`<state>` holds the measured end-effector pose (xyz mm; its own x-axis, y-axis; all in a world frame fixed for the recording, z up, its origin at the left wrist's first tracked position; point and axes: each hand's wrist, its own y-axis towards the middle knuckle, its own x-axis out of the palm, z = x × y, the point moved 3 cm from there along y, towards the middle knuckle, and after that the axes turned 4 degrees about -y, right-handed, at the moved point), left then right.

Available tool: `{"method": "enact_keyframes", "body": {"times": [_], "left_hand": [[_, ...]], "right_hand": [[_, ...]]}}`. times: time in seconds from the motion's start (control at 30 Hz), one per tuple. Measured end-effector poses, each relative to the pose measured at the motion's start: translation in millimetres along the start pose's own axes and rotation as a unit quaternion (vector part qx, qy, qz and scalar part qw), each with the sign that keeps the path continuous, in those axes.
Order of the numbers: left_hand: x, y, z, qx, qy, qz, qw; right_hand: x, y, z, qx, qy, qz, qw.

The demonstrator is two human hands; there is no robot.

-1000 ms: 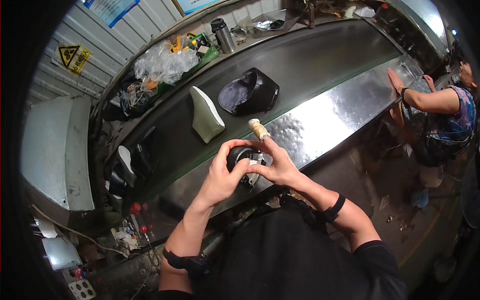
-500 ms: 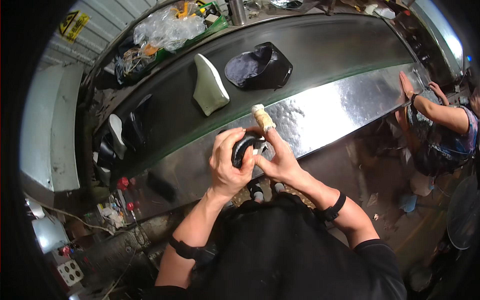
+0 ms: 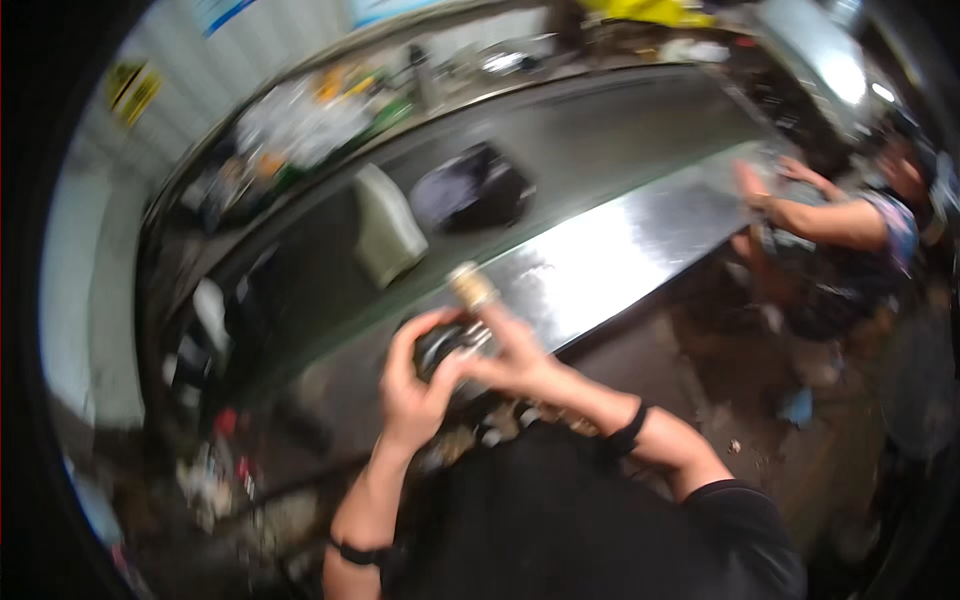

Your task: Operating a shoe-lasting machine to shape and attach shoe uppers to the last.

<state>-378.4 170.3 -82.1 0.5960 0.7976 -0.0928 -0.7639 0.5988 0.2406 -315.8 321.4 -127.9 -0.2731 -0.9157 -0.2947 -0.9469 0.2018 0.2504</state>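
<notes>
Between my two hands is a glossy black rounded piece (image 3: 434, 347) that looks like part of a shoe; blur and fingers hide most of it. My left hand (image 3: 408, 388) curls round its left side, thumb toward me. My right hand (image 3: 515, 358) grips the other side, its thumb close to the left one. A cream-coloured wrap (image 3: 473, 287) covers a finger of my right hand, which points away from me. Beyond my hands, on the dark belt (image 3: 590, 130), lie a pale green shoe form with a white sole side (image 3: 385, 235) and a black shoe upper (image 3: 497, 190) with a grey lining.
A shiny metal ledge (image 3: 590, 280) runs along the belt's near side. More dark and white shoe parts (image 3: 210, 315) lie at the belt's left end. Clear plastic bags (image 3: 300, 125) sit on the far shelf. At right, another person's hand (image 3: 750, 185) is at the ledge.
My head view has shifted and blurred, so the belt and ledge sit lower and further left. Both hands still hold the black piece, now further left in the picture.
</notes>
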Motion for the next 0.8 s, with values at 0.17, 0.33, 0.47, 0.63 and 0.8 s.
{"method": "enact_keyframes", "body": {"times": [0.17, 0.33, 0.47, 0.63, 0.8], "left_hand": [[-17, -12, -10, 0.08, 0.11, 0.049, 0.99], [-7, -8, -22, 0.133, 0.142, 0.023, 0.98], [-2, -15, -15, 0.127, 0.134, -0.009, 0.983], [-6, -20, -6, 0.168, 0.233, -0.023, 0.958], [-13, -18, -9, 0.177, 0.239, -0.071, 0.952]], "right_hand": [[29, 5, 2, -0.011, 0.098, -0.028, 0.995], [3, 9, -2, -0.025, 0.037, -0.073, 0.996], [-11, 27, -15, -0.031, 0.071, -0.188, 0.979], [-5, 35, -31, -0.036, 0.124, -0.28, 0.951], [-9, 24, -37, -0.013, 0.137, -0.259, 0.956]]}}
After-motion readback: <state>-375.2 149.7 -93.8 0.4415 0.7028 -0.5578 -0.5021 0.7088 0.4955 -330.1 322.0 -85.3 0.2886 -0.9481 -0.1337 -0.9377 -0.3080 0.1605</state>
